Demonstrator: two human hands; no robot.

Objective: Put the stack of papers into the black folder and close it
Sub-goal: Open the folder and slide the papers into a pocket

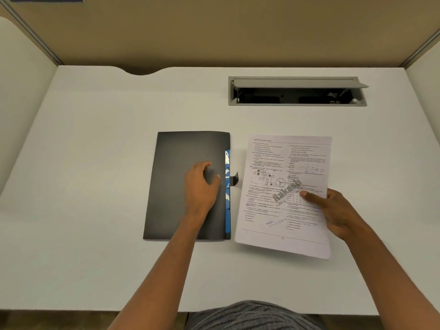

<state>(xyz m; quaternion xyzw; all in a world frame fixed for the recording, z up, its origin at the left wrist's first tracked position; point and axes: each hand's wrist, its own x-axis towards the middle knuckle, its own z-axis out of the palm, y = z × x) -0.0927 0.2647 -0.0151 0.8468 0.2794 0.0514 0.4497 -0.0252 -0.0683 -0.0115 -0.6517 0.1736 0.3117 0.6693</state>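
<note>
The black folder point(173, 177) lies shut and flat on the white desk, with a blue strip along its right edge and a small black clasp tab point(234, 179) sticking out there. My left hand point(202, 184) rests on the cover near that edge, fingers curled, holding nothing. To the folder's right is the stack of printed papers point(273, 167). My right hand point(333, 210) grips the stack at its right edge, thumb on top, and the near edge is lifted a little off the desk.
The white desk point(95, 163) is walled by tan partitions at the back and both sides. An open grey cable box point(297, 91) is sunk into the desk behind the papers. My torso is at the near edge.
</note>
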